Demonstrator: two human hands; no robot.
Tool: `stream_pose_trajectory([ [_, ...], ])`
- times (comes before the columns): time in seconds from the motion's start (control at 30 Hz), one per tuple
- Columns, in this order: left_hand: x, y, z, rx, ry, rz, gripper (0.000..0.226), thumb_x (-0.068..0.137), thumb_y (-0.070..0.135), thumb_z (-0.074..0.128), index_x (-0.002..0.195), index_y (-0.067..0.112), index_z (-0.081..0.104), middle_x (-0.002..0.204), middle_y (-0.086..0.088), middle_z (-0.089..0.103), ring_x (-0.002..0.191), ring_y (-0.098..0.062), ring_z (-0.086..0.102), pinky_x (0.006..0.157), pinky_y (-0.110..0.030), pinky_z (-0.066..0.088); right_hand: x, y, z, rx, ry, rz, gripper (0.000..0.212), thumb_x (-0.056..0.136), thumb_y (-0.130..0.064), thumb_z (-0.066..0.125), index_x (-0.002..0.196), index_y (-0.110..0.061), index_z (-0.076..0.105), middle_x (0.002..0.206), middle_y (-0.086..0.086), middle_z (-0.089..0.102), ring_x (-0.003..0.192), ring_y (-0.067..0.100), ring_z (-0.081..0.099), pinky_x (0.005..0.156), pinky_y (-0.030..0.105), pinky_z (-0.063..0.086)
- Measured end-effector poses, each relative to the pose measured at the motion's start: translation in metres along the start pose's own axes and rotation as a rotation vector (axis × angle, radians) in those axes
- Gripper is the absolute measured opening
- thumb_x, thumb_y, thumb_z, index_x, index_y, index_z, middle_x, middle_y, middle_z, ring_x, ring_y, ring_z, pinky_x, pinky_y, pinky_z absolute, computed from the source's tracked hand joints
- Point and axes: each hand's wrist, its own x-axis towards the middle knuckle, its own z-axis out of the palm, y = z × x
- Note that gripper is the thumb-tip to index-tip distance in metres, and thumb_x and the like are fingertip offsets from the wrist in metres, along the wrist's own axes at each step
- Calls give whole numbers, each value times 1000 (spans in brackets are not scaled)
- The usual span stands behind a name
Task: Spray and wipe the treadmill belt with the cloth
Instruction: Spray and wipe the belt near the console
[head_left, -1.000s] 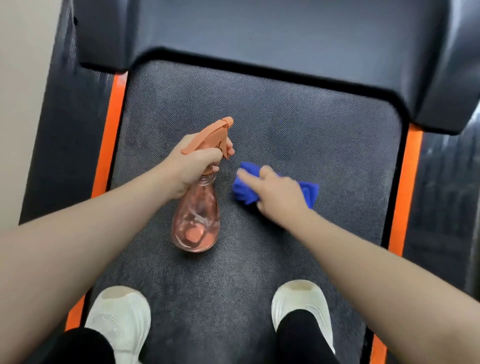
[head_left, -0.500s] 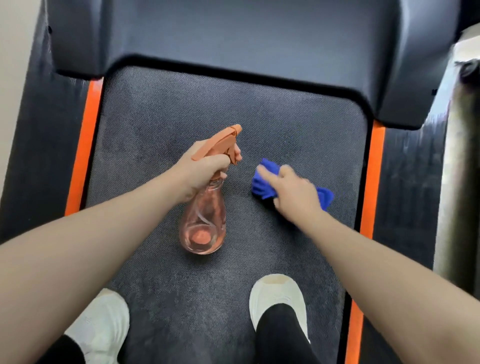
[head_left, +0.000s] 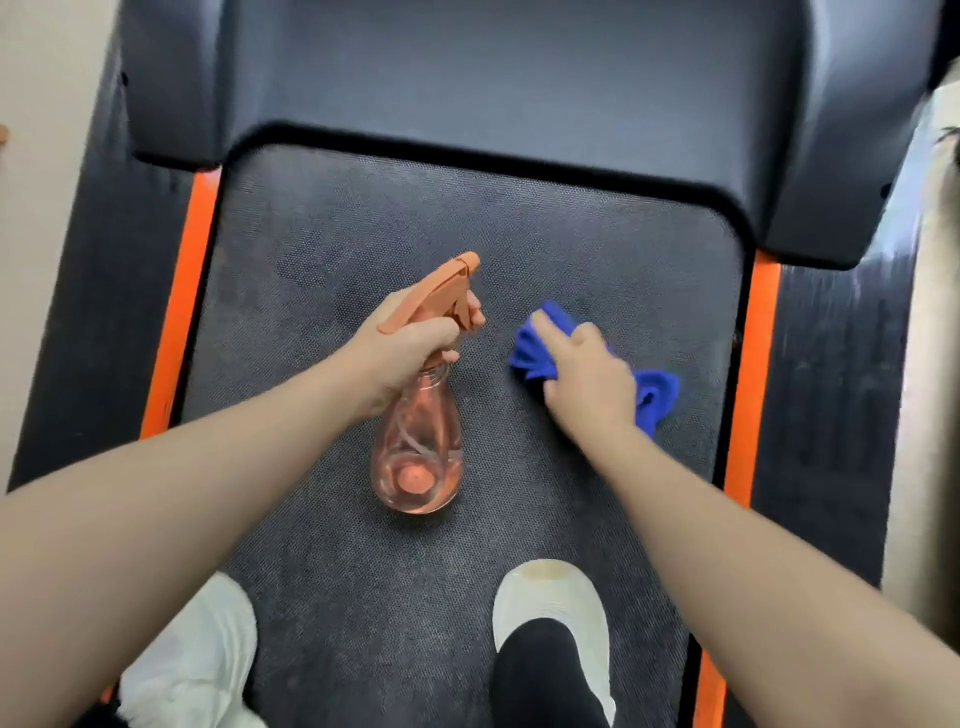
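The spray bottle (head_left: 418, 441) hangs above the middle of the treadmill belt (head_left: 322, 249), and everything else sits around it. The left hand (head_left: 400, 348) wraps the bottle's neck, with the nozzle pointing away from the person toward the motor cover (head_left: 493, 78), which lies across the far end of the belt, beyond the bottle. Just right of the bottle, the right hand (head_left: 587, 379) presses the cloth (head_left: 657, 397) on the belt. Nearer the person than the bottle, one shoe (head_left: 553, 613) stands on the belt to its right and the other shoe (head_left: 192, 660) to its left. Side rails (head_left: 748, 374) flank the belt well out on either side of the bottle.
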Motion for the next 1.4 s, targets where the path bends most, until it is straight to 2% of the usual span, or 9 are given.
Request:
stream_pose_trajectory([
  [0.13, -8, -2, -12, -9, 102, -16, 34, 61, 10, 43, 89, 20, 60, 88, 10, 65, 94, -2, 60, 78, -25, 54, 9, -35, 9, -123, -138, -303, 59, 91, -25, 46, 144, -40, 24, 124, 8, 41, 98, 35, 59, 77, 41, 48],
  [0.3, -24, -14, -39, -57, 225, -54, 32, 63, 11, 45, 87, 21, 63, 84, 9, 66, 90, -3, 62, 71, -24, 54, 61, -37, -12, 135, 108, 144, 53, 91, -21, 46, 139, -39, 36, 121, 12, 46, 103, 39, 55, 85, 42, 43],
  [0.43, -34, -29, -45, 166, 105, -197, 39, 61, 24, 56, 98, 25, 69, 80, 0, 64, 73, -10, 56, 64, -27, 45, 63, -30, -19, 211, 87, 61, 52, 86, -17, 45, 135, -34, 45, 119, 15, 53, 110, 38, 52, 90, 41, 41],
  [0.57, -40, -51, -35, 415, 33, -313, 31, 62, 34, 57, 71, 6, 65, 50, 9, 50, 45, -8, 43, 53, -23, 33, 47, 8, -20, 354, 266, 232, 38, 77, -16, 40, 108, -22, 61, 106, 15, 63, 102, 37, 54, 82, 37, 41],
  [0.7, -33, -58, -27, 358, 173, -352, 25, 63, 37, 58, 51, 16, 62, 52, 1, 59, 51, -16, 51, 58, -29, 42, 35, 30, -30, 419, 336, 311, 42, 70, -16, 35, 102, -19, 62, 103, 11, 66, 101, 34, 55, 84, 35, 41],
  [0.87, -20, -34, 22, 447, -165, -194, 32, 63, 39, 57, 76, 11, 66, 65, 2, 60, 64, -12, 53, 65, -29, 42, 15, 69, -67, 486, 429, 379, 21, 77, -7, 40, 72, -23, 53, 84, 5, 56, 79, 23, 43, 69, 26, 30],
  [0.97, -10, -23, 52, 533, -273, -132, 33, 65, 42, 56, 74, 12, 63, 68, 2, 58, 68, -14, 52, 65, -27, 42, 0, 89, -78, 453, 414, 441, 15, 81, -6, 44, 83, -9, 58, 82, 5, 53, 79, 22, 43, 63, 22, 25],
  [1.27, 5, -27, 97, 659, -173, -128, 27, 78, 30, 62, 58, 15, 50, 54, 4, 46, 60, -19, 46, 55, -26, 35, -40, 103, -49, 457, 331, 413, 20, 74, -16, 42, 84, -22, 58, 85, 7, 62, 82, 28, 54, 67, 29, 36],
  [1.4, 5, -18, 70, 554, -116, -81, 35, 63, 43, 52, 79, 14, 63, 58, 8, 50, 57, -10, 47, 59, -24, 38, -25, 88, -25, 341, 238, 517, 43, 84, -20, 44, 126, -25, 51, 113, 13, 55, 104, 36, 54, 86, 39, 42],
])
